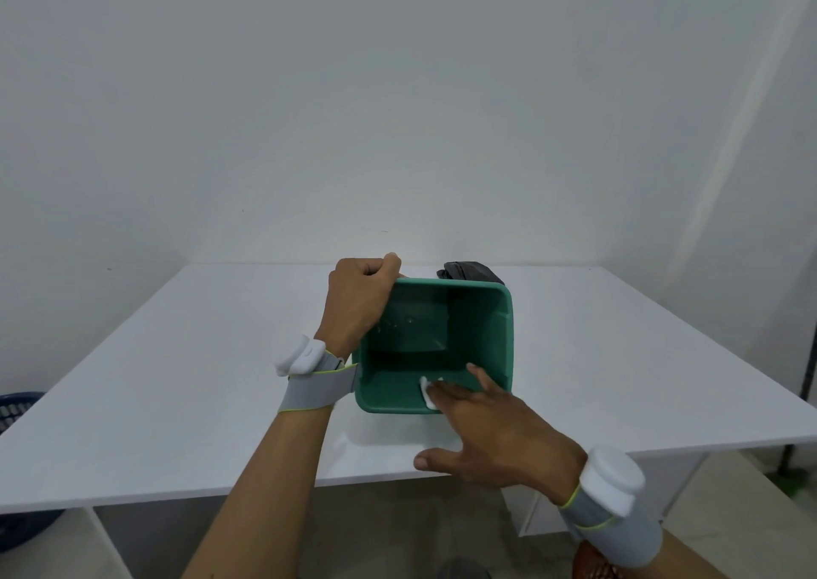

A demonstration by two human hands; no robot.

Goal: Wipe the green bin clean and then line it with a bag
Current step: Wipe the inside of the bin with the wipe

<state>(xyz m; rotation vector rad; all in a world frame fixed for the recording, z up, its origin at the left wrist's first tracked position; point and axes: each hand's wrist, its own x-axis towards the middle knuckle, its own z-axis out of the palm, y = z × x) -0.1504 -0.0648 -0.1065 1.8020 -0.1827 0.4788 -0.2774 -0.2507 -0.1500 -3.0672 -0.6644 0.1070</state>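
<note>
Green bin (495, 335): on white desk (177, 379), near front edge. Left hand (360, 297): grip clenched on far-left rim. Right hand (490, 428): flat fingers pressing white wipe (428, 395) against near inner wall. Black bag (471, 272): behind bin.

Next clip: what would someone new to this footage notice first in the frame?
The green bin stands mid-table, its open top facing the camera. The left hand grips its far-left rim while the right hand presses a white wipe against the near inner wall. Behind the bin lies a folded dark bag on the white table.
</note>
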